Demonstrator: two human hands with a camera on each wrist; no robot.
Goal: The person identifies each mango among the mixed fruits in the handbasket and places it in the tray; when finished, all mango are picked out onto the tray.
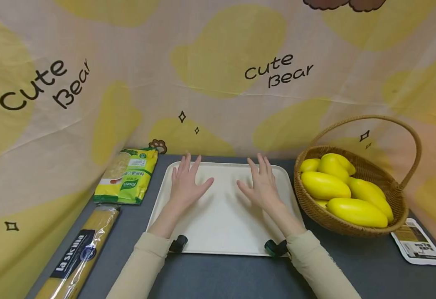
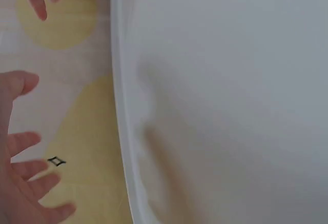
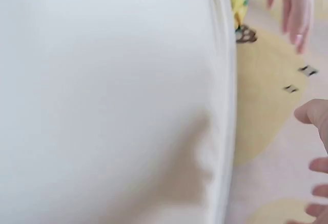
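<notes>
Both hands hover over a white rectangular tray (image 1: 225,224) that lies on the grey table. My left hand (image 1: 187,182) is over the tray's left part, fingers spread and thumb pointing inward, holding nothing. Over the right part, my right hand (image 1: 260,185) mirrors it with spread fingers and nothing in its grasp. The left wrist view shows the left hand (image 2: 23,178) at its left edge, with fingertips of the other hand above. In the right wrist view, parts of the right hand (image 3: 318,131) appear at the right edge. Soft hand shadows fall on the tray.
Right of the tray stands a wicker basket (image 1: 315,218) of yellow mangoes (image 1: 326,185), its handle arching up. A white-edged pouch (image 1: 421,245) lies partly behind it. To the left lie a yellow-green food packet (image 1: 128,176) and a pack of spaghetti (image 1: 79,253). A printed curtain (image 1: 218,83) hangs behind.
</notes>
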